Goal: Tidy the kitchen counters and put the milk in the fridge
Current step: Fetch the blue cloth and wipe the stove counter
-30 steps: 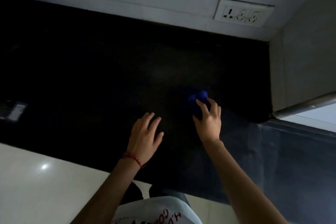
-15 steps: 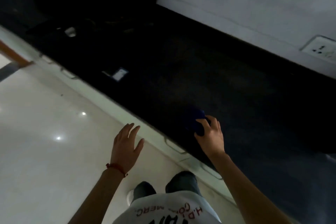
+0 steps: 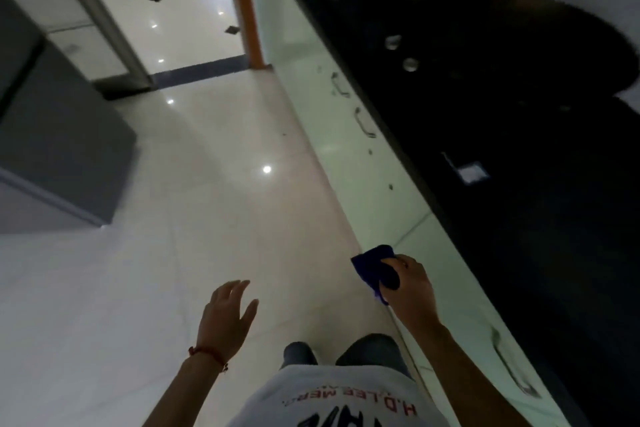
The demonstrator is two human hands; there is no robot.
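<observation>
My right hand (image 3: 410, 282) grips blue cloth (image 3: 372, 265) beside black counter (image 3: 519, 218) edge; left hand (image 3: 227, 315) spread, empty, over glossy tiled floor (image 3: 207, 201).

Black counter (image 3: 519, 218) along right; small white rectangular item (image 3: 471, 173) lying on it.

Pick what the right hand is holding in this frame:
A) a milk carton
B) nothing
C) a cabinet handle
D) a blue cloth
D: the right hand grips a bunched blue cloth off the edge of the dark counter, in front of the pale cabinet fronts, while the left hand is open and holds nothing.
</observation>
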